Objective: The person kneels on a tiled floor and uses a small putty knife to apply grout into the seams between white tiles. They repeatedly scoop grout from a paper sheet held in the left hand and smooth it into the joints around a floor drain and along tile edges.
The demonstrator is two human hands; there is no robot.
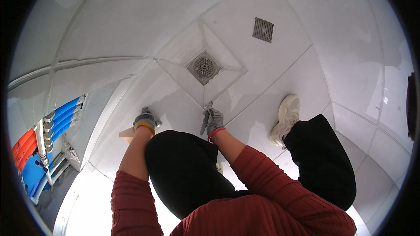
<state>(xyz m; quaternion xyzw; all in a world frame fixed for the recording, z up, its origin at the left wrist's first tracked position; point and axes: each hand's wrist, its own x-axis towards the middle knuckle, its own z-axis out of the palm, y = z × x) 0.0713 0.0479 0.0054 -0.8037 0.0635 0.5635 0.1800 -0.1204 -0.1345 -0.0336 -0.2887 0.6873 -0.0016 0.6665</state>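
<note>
I view the work from the head camera. The right hand (213, 121), in a grey glove with a red cuff, is at the centre of the frame. I observe its fingers closed around a slim tool (204, 123), with no visible gap in the grip. The left hand (146, 117), gloved in grey with a yellow cuff, is left of centre, low over the floor (271, 61). Its fingers are bent; I cannot tell how far open they are, or whether they hold anything. A tan piece (126, 133) shows beside the left wrist; I cannot tell whether the hand touches it.

The tool is dark grey, narrow and elongated. The glove covers part of it, so I cannot identify its type.

The tool's long axis runs nearly upright in the frame, leaning slightly right at the top. Its upper end points toward the drain (204, 67), at upper centre, and shows near a tile joint (204, 96). I cannot confirm contact there. Its lower end points toward the bottom of the frame, left of the right hand.
</note>
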